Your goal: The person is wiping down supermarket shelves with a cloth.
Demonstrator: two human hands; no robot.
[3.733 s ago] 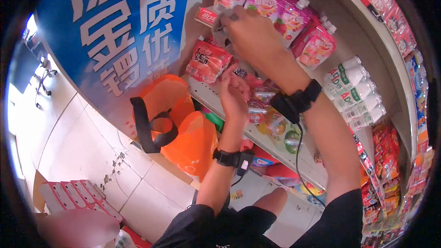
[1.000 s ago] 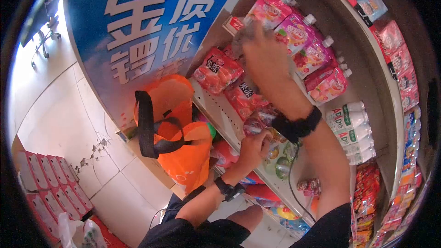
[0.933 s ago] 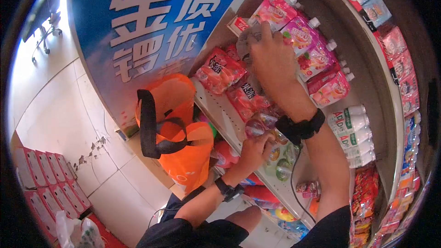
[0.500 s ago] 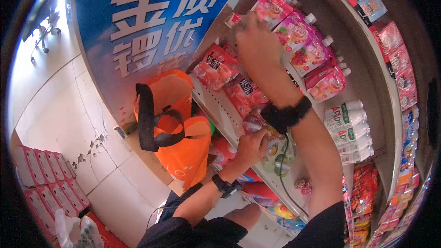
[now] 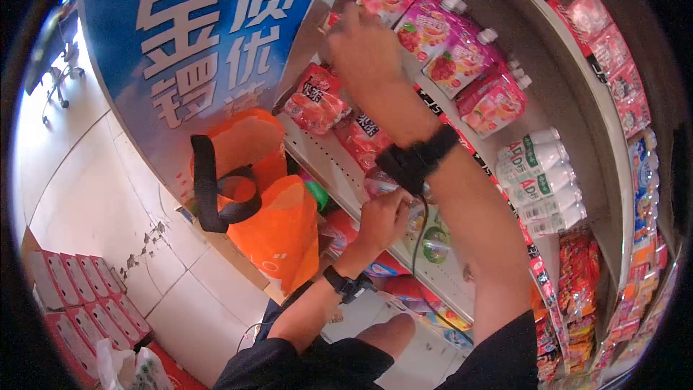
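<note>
1 big blue banner (image 5: 209,50) flanks the shelf (image 5: 317,155), and an orange bag (image 5: 281,224) with a black strap hangs below it. Pink spouted pouches (image 5: 462,58) line the board, with red snack packets (image 5: 314,101) just beside them. The right hand (image 5: 361,50) reaches up between the pouches and packets, fingers curled; I cannot tell whether they grip anything. The left hand (image 5: 382,220), lower down, closes its fingers round a clear jelly cup (image 5: 375,182) at the shelf's front edge.

Bag (image 5: 278,227) orange, strap (image 5: 204,188) black. Above bag: banner (image 5: 115,50) blue, characters white; packets (image 5: 314,101) red; pouches (image 5: 462,58) pink, caps (image 5: 450,3) white.
</note>
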